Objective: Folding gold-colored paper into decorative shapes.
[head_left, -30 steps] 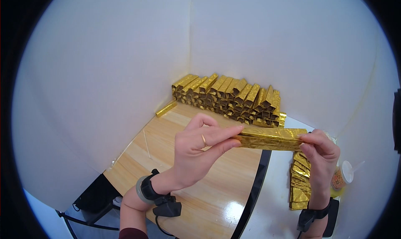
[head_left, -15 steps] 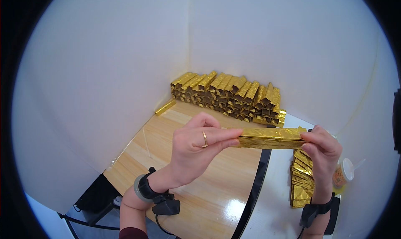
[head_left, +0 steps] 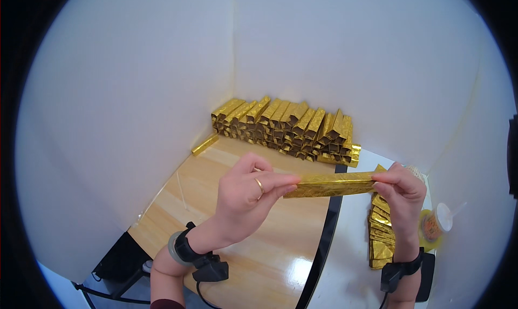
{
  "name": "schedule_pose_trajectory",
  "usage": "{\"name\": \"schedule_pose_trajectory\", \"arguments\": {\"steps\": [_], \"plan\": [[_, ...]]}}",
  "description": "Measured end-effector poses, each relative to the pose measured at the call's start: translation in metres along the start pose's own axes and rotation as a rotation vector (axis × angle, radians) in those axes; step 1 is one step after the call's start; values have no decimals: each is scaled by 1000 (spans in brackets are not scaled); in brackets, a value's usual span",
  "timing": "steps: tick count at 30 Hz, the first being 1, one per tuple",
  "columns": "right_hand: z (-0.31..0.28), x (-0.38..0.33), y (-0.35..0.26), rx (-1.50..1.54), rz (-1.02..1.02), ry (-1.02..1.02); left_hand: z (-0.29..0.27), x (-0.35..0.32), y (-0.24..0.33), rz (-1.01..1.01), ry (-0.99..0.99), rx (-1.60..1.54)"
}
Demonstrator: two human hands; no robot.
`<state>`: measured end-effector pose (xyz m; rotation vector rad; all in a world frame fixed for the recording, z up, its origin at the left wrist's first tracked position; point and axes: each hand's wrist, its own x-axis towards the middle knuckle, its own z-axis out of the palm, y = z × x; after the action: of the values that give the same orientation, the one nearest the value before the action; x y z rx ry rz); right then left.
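Observation:
A long, flattish strip of folded gold foil paper (head_left: 335, 185) is stretched level between my two hands above the table. My left hand (head_left: 249, 195), with a ring on one finger, pinches its left end between thumb and fingers. At the right end, my right hand (head_left: 402, 193) grips it the same way. A crease runs along the strip's length. Beneath and beside my right hand lies a fanned stack of flat gold foil pieces (head_left: 381, 233). Against the far wall, several layers of open-ended gold paper tubes (head_left: 283, 125) are piled up.
A single gold roll (head_left: 205, 145) lies by the left wall on the wooden table (head_left: 259, 249). A white surface (head_left: 345, 244) adjoins it past a black edge (head_left: 324, 244). A clear lidded cup (head_left: 437, 222) with orange contents stands at the right. Walls enclose the back and sides.
The whole scene has shifted slightly left in view. The gold strip has turned a little, its left end now lower, and both hands keep their hold on it.

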<state>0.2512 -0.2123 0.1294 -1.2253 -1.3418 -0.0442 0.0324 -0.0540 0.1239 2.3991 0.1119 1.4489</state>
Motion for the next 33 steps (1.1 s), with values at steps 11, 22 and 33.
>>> {"name": "schedule_pose_trajectory", "arguments": {"steps": [11, 22, 33], "plan": [[6, -1, 1, -57, 65, 52, 9, -3, -4, -14, 96, -23], [14, -6, -3, -234, -87, 50, 7, -3, 0, -69, 148, -80], [17, -3, -4, -100, -59, -14, 11, -5, -4, -66, 150, -127]]}}
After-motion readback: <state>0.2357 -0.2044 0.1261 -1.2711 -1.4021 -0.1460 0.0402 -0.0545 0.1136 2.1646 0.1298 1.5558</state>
